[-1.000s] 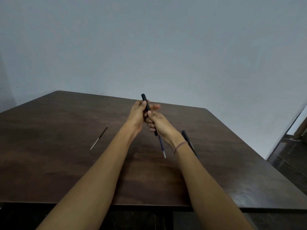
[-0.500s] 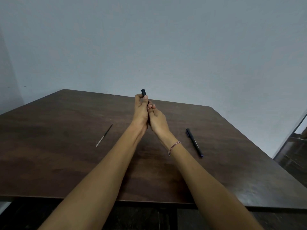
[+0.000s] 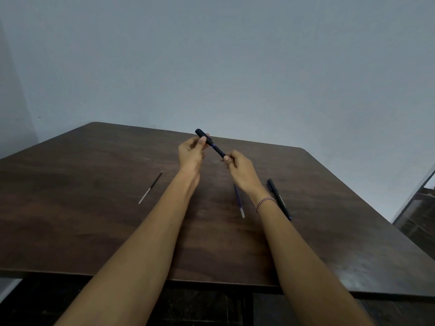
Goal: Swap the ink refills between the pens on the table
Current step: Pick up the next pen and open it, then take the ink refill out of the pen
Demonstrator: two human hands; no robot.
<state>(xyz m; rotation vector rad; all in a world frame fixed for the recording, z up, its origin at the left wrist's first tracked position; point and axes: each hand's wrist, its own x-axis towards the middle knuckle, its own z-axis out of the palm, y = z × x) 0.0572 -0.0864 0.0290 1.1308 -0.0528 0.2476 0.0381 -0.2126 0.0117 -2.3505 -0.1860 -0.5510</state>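
The dark wooden surface (image 3: pixel 70 220) runs off the frame's left side, and its far edge meets a plain grey wall (image 3: pixel 211 67). On its left part lies a thin refill (image 3: pixel 150 187), dark at the far end and clear at the near end, alone with bare wood all round it and well apart from the arms.

Near the far edge the left hand (image 3: pixel 191 152) is raised above the wood, thumb and curled fingers pinching the upper part of a black pen (image 3: pixel 210 142). The pen slants down to the right, its capped end sticking up past the fingers. The right hand (image 3: pixel 240 167) pinches the lower end with curled fingertips. What sits inside the barrel cannot be made out.

A blue refill (image 3: pixel 239 201) shows below the right wrist, its upper end hidden behind it; whether it is held or lies on the wood is unclear. A bracelet (image 3: pixel 265 201) circles that wrist. Just beside the forearm lies a second pen (image 3: pixel 279 198), its near tip partly covered by the arm. Past the rounded right corner, dark floor (image 3: pixel 419 220) shows.
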